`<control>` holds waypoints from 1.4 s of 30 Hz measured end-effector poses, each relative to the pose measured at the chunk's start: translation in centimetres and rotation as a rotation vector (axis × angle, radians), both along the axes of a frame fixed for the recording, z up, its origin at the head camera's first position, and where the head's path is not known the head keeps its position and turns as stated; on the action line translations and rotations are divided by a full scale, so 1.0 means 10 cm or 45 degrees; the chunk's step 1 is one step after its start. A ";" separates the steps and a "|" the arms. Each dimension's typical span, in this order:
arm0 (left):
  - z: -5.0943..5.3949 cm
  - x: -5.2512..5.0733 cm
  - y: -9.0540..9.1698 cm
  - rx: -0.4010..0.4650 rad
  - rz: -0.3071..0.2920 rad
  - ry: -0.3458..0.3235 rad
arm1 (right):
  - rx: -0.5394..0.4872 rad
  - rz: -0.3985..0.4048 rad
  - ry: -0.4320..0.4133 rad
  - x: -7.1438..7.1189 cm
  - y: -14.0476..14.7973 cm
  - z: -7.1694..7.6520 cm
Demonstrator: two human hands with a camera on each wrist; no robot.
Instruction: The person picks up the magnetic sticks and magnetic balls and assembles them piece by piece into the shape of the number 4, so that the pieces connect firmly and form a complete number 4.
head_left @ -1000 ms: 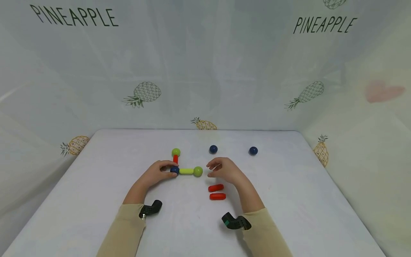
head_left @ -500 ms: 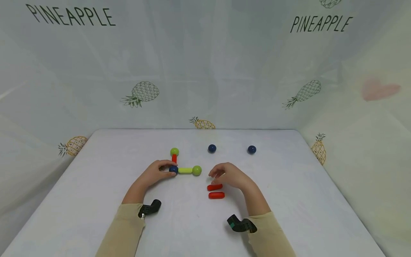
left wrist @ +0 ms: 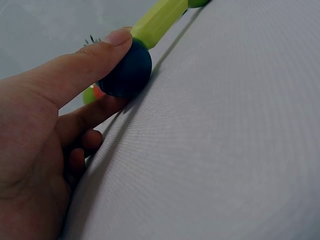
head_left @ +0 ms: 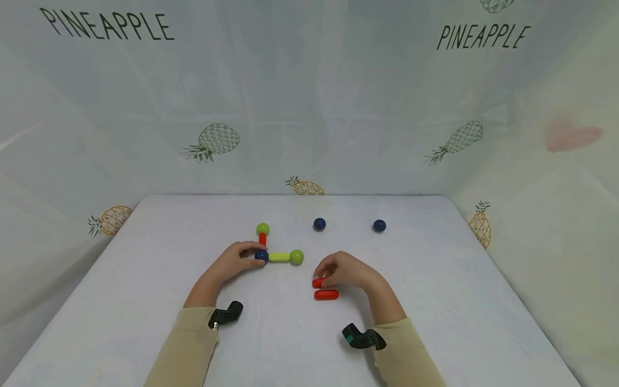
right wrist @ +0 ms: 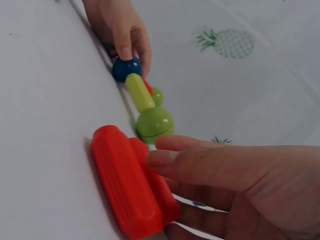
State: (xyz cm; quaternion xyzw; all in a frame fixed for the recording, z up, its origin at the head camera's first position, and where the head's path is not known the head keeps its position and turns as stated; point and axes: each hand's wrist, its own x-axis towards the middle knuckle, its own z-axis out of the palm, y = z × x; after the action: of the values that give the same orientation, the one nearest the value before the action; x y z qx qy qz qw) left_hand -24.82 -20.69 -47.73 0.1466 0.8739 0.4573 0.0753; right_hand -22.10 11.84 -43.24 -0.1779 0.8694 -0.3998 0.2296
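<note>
In the head view my left hand (head_left: 237, 260) holds a dark blue ball (head_left: 261, 257) between thumb and fingers. A yellow-green rod (head_left: 279, 257) joins that ball to a green ball (head_left: 297, 257) on its right. Behind the blue ball, a red rod (head_left: 263, 239) leads to another green ball (head_left: 263, 229). My right hand (head_left: 344, 270) pinches the farther of two loose red rods (head_left: 317, 282) at the table surface, its thumb on the near side. The nearer loose rod (right wrist: 125, 182) lies right beside it, and the right fingertips are partly hidden behind the pinched one.
Two loose blue balls lie toward the back of the white table (head_left: 435, 301), one at centre (head_left: 319, 224) and one farther right (head_left: 379, 226). A pineapple-print cloth (head_left: 309, 107) hangs behind the table's far edge.
My right hand has come down and toward me from beside the right green ball, and its fingers have closed on the farther loose red rod. The left hand keeps its hold.
</note>
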 end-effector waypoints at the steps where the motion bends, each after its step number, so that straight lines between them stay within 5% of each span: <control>1: 0.00 0.00 0.00 0.003 0.002 -0.001 | 0.006 0.003 0.003 0.00 0.00 -0.01; 10: -0.02 -0.01 0.00 -0.002 0.009 0.010 | 0.030 0.046 0.026 -0.03 -0.01 -0.08; 42: 0.00 -0.01 0.01 -0.005 0.029 0.000 | 0.007 0.035 0.055 0.02 -0.02 0.03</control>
State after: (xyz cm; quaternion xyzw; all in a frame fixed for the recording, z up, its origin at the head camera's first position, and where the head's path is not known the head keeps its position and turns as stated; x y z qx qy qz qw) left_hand -24.93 -20.64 -47.76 0.1365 0.8764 0.4564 0.0704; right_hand -21.95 11.69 -42.89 -0.1977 0.8727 -0.3903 0.2166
